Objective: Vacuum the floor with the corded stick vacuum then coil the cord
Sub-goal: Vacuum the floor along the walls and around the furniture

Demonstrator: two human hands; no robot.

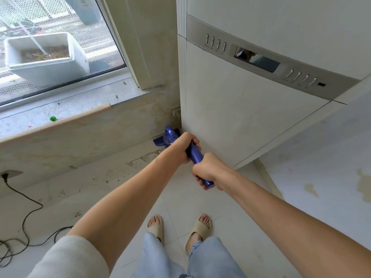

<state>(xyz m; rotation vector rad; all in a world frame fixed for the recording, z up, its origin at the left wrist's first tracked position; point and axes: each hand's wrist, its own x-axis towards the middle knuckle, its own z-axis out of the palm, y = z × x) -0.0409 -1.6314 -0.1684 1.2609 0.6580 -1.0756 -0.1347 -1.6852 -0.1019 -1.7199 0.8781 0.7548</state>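
I hold a blue stick vacuum (pixel 194 155) by its handle with both hands. My left hand (pixel 183 146) grips the handle higher up, nearer the body. My right hand (pixel 206 171) grips the handle's end. The vacuum's blue body and head (pixel 167 136) point down into the corner between the low wall under the window and a tall white appliance. Its black cord (pixel 26 215) runs from a wall socket (pixel 5 176) at the left and lies in loose loops on the tiled floor.
A tall white floor-standing unit (pixel 241 117) with a silver control strip fills the right. A window sill (pixel 60 115) with a small green ball (pixel 52 118) runs along the left. My feet in beige slippers (pixel 178 227) stand on pale tiles.
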